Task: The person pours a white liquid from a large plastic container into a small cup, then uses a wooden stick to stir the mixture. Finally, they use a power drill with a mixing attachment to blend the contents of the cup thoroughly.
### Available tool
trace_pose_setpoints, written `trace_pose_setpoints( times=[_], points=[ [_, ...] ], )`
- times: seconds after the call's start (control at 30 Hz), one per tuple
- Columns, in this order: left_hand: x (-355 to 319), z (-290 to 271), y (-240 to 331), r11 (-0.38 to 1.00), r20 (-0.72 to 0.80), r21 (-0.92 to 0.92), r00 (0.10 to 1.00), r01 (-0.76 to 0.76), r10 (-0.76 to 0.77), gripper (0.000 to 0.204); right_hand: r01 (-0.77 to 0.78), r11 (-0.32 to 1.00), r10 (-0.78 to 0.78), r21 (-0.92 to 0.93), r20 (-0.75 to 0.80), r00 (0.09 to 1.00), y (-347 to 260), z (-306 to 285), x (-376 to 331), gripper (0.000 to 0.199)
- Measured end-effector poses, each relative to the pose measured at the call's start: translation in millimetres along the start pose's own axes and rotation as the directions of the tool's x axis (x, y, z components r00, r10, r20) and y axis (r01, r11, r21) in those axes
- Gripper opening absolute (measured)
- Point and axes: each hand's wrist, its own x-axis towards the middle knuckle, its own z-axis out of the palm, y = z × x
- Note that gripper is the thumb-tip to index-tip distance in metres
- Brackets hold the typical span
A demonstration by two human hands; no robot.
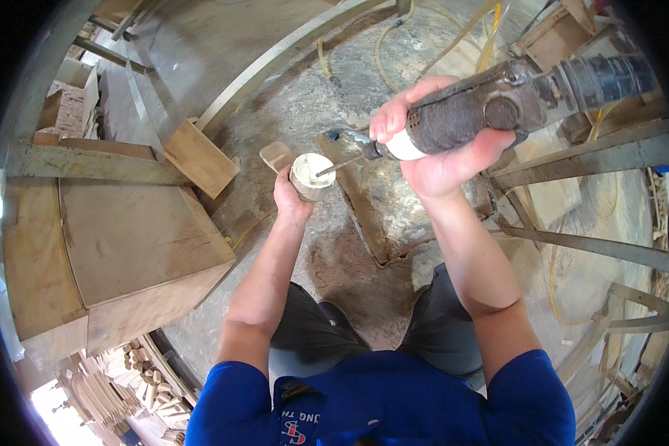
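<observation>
My left hand (pixel 288 196) is closed around a small round tub (pixel 311 192) filled with creamy white paste. A flat wooden piece (pixel 276 155) with a rounded end shows just beyond my left fingers; whether I hold it too, I cannot tell. My right hand (pixel 453 165) grips a worn, dirty power drill (pixel 472 108) lying level across my palm, thumb and fingers wrapped around its body. From the drill's chuck a long thin bit (pixel 348 163) reaches left, its tip in the paste. The tub's lower part is partly hidden by my left hand.
On the left stands a large wooden box (pixel 137 245), with a wooden block (pixel 201 157) at its far corner. Metal frame bars (pixel 587 156) cross the right side. A yellow hose (pixel 490 37) trails over the stained floor (pixel 275 111). Cut wood pieces (pixel 145 379) are stacked lower left.
</observation>
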Motion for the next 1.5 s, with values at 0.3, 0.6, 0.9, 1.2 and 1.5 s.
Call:
trace_pose_setpoints(
  times=[0.3,0.6,0.9,1.2,1.5],
  points=[
    [1,-1,18,0.929,0.038,-0.093,0.931,-0.359,0.364,0.033,0.052,0.99,-0.044,0.129,-0.063,0.997,5,7,-4,0.09],
    [-19,12,13,0.966,0.33,0.036,0.916,-0.255,0.229,0.034,0.023,0.986,-0.011,0.164,-0.075,0.997,-15,-3,10,0.09],
    [-22,14,9,0.961,0.242,0.267,0.961,0.068,-0.135,0.029,-0.005,0.997,0.018,0.072,-0.175,0.984,-23,-9,13,0.085],
    [-21,12,6,0.856,0.127,0.347,0.885,0.382,-0.447,0.03,-0.131,0.991,0.133,0.022,-0.136,0.982,-28,-15,11,0.081],
    [-25,6,-18,0.82,0.08,0.382,0.869,0.427,-0.489,0.034,-0.238,0.969,0.246,0.062,-0.186,0.951,-39,-1,18,0.078]
  ],
)
